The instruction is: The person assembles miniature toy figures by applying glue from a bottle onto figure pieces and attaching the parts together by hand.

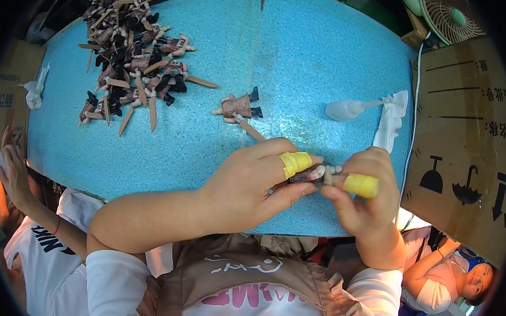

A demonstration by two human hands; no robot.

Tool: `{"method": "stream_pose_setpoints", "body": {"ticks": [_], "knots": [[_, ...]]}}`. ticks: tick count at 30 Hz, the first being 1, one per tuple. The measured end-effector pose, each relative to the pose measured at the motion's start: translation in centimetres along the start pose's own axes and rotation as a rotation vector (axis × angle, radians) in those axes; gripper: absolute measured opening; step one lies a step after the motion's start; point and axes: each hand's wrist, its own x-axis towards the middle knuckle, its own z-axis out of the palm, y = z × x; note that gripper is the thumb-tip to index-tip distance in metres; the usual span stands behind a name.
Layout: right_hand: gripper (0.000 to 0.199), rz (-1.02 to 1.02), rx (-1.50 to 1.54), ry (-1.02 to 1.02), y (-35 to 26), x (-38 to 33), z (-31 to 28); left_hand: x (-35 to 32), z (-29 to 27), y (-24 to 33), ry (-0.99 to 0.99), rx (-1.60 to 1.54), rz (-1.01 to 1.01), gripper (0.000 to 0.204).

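Note:
Near the front edge of the blue table, my left hand (251,178) is closed around a small toy figure (310,175), its body partly hidden by the fingers. My right hand (370,190) pinches a small pale piece (329,172) at the figure's end; whether it is joined to the figure I cannot tell. Yellow tape wraps a finger on each hand. Just beyond my left hand lies another toy figure (236,106) in a brown coat and black boots, with a flat tan blade-like part (251,130) beside its arm.
A heap of similar figures (133,60) covers the table's far left. To the right lie a translucent squeeze bottle (345,110) and white tissue (391,116). A cardboard box (463,129) flanks the right edge; a green fan (452,18) stands behind. Other people sit on both sides.

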Motion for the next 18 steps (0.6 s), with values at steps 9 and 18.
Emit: {"method": "stream_pose_setpoints", "body": {"ticks": [9,18], "knots": [[0.033,-0.198,-0.175,0.064,0.0,-0.4,0.3,0.6,-0.4,-0.6,-0.001,-0.043,0.103,0.033],[0.023,0.060,0.199,0.087,-0.2,-0.5,1.0,0.3,-0.6,-0.4,-0.049,-0.128,0.107,0.035]]}}
